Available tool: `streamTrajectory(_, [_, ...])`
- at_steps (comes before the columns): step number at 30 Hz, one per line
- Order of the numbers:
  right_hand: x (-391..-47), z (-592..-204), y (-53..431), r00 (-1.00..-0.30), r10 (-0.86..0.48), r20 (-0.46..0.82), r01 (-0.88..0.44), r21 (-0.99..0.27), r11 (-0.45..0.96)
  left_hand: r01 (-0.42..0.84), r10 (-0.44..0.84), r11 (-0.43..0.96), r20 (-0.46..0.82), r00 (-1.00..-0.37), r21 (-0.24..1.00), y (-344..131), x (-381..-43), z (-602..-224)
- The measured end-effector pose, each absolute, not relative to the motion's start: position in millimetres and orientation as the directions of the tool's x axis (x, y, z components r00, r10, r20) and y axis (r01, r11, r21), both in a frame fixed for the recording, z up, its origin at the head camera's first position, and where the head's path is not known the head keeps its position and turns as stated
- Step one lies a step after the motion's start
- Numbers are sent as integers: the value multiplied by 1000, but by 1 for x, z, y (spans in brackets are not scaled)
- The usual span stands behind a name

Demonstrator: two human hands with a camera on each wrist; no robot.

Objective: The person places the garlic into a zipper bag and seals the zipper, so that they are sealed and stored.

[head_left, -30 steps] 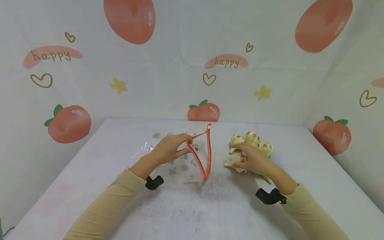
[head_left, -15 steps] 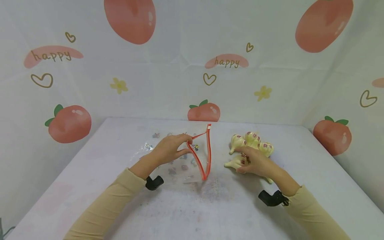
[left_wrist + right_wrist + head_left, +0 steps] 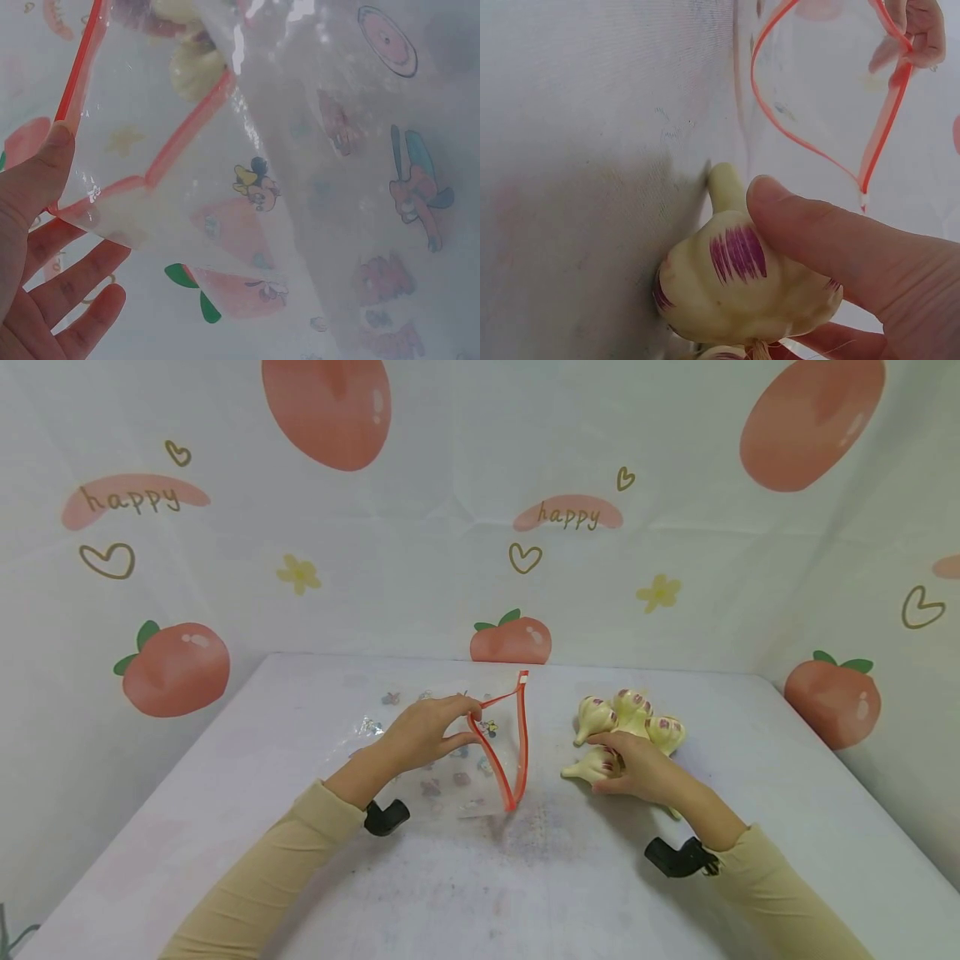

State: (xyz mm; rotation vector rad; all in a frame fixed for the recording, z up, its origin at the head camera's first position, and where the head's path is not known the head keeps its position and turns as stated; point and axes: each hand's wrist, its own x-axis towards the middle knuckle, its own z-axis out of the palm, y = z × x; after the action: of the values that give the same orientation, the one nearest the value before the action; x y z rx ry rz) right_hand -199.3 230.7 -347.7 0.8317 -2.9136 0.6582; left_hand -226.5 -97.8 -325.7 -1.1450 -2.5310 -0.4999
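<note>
Backdrop [image 3: 420,552] cropped; "happy" [image 3: 567,516] legible at ten and one o'clock. Counter [image 3: 420,893] below, near edge cut off. Clear red-rimmed bag [image 3: 461,772], partly behind left hand [image 3: 423,732]: pinching it, other fingers spread. Right hand [image 3: 645,766] curled round garlic bulb [image 3: 595,765] at bag's three o'clock; other bulbs [image 3: 632,706], one o'clock of that, part-hidden.
</note>
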Motion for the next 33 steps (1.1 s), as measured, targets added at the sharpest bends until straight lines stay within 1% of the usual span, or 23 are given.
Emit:
streamTrajectory(6, [-200,-348,231,-860,-486,157,-506,-388,770,767,655,616,425,-625,178,-98,-227,-326])
streamTrajectory(14, [-200,-347,229,-856,-473,209,-516,-401,757,769,655,613,429,-622,180,-98,-227,-327])
streamTrajectory(18, [-200,-344,229,-870,-454,193,-493,-387,779,767,655,615,425,-625,182,-98,-227,-327])
streamTrajectory(23, [-199,-338,226,-882,-439,173,-470,-404,785,768,656,613,422,-626,186,-98,-227,-326])
streamTrajectory(30, [-199,-330,224,-868,-447,215,-496,-407,767,766,653,613,423,-628,193,-98,-227,-326])
streamTrajectory(33, [-200,-328,222,-864,-449,228,-503,-430,750,767,651,613,428,-627,192,-98,-227,-327])
